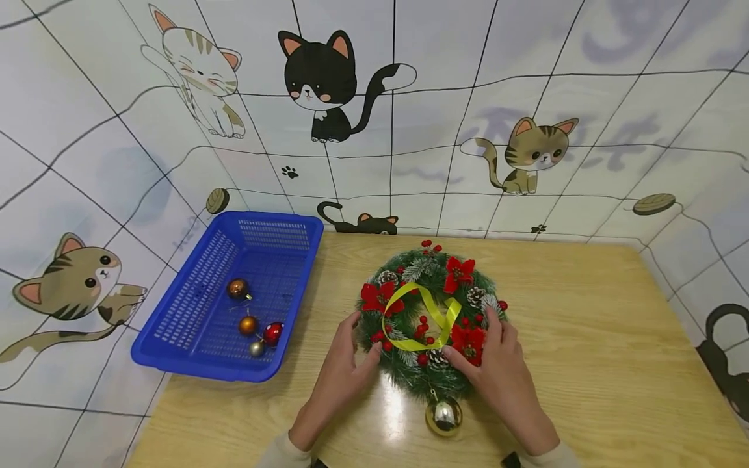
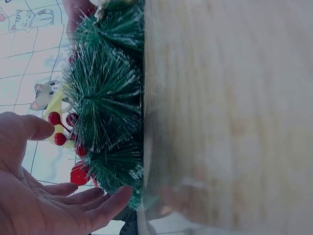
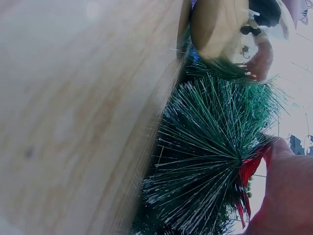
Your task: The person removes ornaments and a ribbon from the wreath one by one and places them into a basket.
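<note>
A green Christmas wreath with red poinsettias, berries and pine cones lies on the table. A loop of yellow ribbon lies across its middle. At the near edge, a shiny gold ball ornament is attached; it also looms large in the right wrist view. My left hand is at the wreath's left side, thumb near the red berries and fingers loosely spread along the outer edge. With my right hand I hold the wreath's right side, thumb by the near pine cone and fingers at the outer rim.
A blue plastic basket stands on the table to the left. Inside it are several small ornaments, among them a brown ball, an orange ball and a red one. A cat-patterned wall covering rises behind the wooden table.
</note>
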`<state>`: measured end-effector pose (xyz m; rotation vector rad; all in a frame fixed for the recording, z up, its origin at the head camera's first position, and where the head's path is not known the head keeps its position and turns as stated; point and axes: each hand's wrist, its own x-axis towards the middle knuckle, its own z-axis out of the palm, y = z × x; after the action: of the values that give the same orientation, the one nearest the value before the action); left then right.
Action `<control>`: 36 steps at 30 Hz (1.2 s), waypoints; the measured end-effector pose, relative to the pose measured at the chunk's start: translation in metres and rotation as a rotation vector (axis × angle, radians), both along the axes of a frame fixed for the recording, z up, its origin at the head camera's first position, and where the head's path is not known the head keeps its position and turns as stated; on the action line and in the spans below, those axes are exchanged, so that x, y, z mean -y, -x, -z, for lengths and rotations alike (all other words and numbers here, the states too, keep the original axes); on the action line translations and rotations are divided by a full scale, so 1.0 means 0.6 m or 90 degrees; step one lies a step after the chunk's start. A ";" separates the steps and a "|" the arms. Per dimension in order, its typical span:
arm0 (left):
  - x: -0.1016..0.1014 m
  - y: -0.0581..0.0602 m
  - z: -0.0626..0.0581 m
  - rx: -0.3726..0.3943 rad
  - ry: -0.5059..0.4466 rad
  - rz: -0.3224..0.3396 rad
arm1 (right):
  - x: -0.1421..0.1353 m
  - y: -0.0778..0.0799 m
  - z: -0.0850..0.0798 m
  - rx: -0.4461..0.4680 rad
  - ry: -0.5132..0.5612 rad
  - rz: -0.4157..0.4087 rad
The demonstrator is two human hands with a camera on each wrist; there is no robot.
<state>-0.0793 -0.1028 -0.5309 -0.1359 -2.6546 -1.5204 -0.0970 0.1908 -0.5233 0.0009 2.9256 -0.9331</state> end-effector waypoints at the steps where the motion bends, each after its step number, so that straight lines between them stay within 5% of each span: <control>1: 0.000 -0.001 0.000 0.002 0.005 0.000 | 0.001 -0.001 0.000 0.000 -0.001 0.002; 11: -0.013 -0.016 0.001 -0.012 0.022 -0.018 | 0.010 -0.002 0.004 0.011 -0.001 0.023; 24: -0.025 -0.026 -0.001 -0.029 0.019 -0.002 | 0.028 -0.003 0.005 -0.056 -0.035 0.044; 31: -0.038 -0.037 0.002 -0.087 0.054 -0.038 | 0.033 -0.002 0.000 -0.054 -0.040 0.046; 36: -0.049 -0.051 0.005 -0.040 0.038 -0.013 | 0.036 0.000 0.002 -0.058 -0.041 0.049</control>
<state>-0.0485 -0.0736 -0.5342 -0.1569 -2.6458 -1.4069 -0.0970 0.1692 -0.5244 0.0780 3.0587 -0.8702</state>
